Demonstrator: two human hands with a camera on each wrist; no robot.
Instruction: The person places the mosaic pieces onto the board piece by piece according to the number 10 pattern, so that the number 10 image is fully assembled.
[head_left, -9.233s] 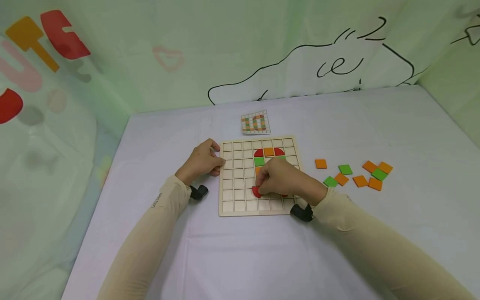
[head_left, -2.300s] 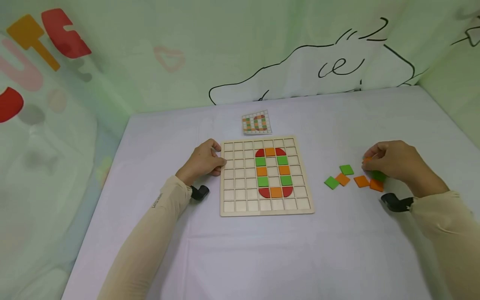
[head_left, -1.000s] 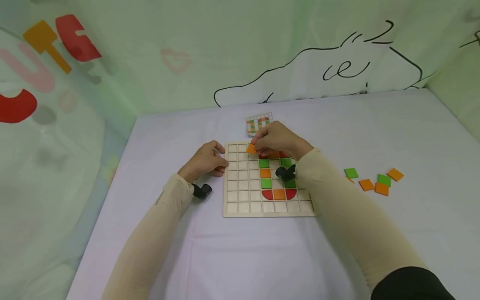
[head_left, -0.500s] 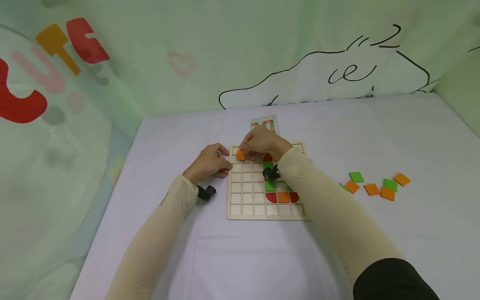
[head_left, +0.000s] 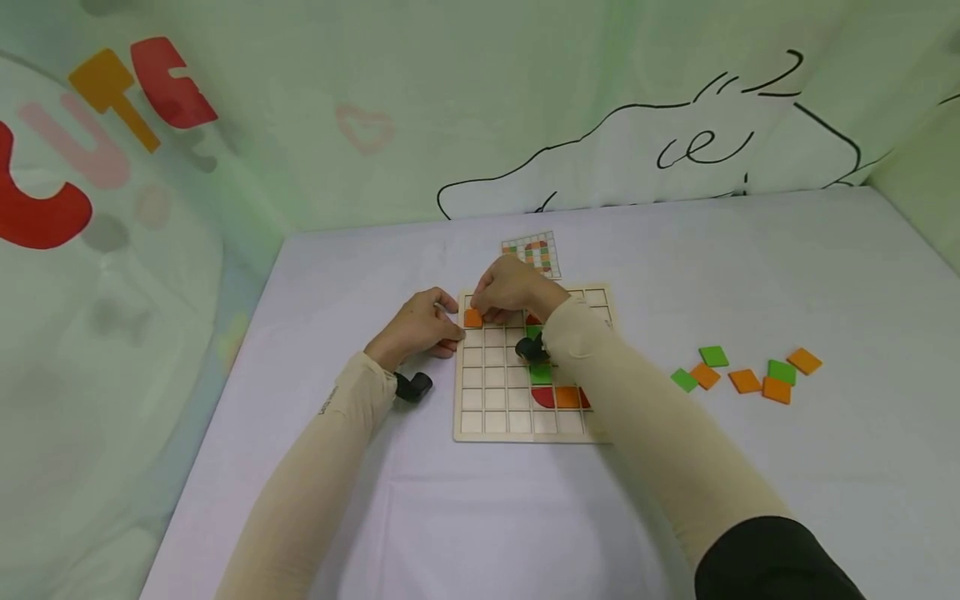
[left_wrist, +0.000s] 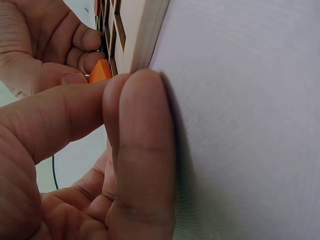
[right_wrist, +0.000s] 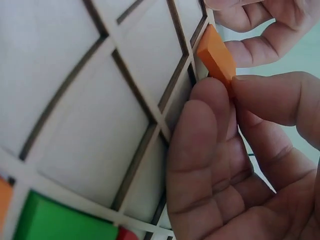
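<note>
My right hand (head_left: 513, 285) pinches an orange square tile (head_left: 472, 318) between thumb and fingertips, over the left column of the wooden grid board (head_left: 483, 421). In the right wrist view the orange tile (right_wrist: 217, 55) is tilted against the grid. At the board's left edge my left hand (head_left: 418, 327) grips the rim, its fingertips touching the board's side in the left wrist view. A green tile (head_left: 541, 374), a red rounded tile (head_left: 543, 397) and an orange tile (head_left: 567, 397) sit in grid cells. My right hand and forearm hide other cells.
Loose orange and green tiles lie to the right of the board, among them a green tile (head_left: 713, 357) and an orange tile (head_left: 805, 361). A printed pattern card (head_left: 553, 258) lies behind the board, partly covered by my right hand. A printed curtain (head_left: 360, 183) hangs behind the table.
My right hand took an orange tile from the loose ones on the right and carried it left across the board to its left column. The left hand stayed at the board's edge.
</note>
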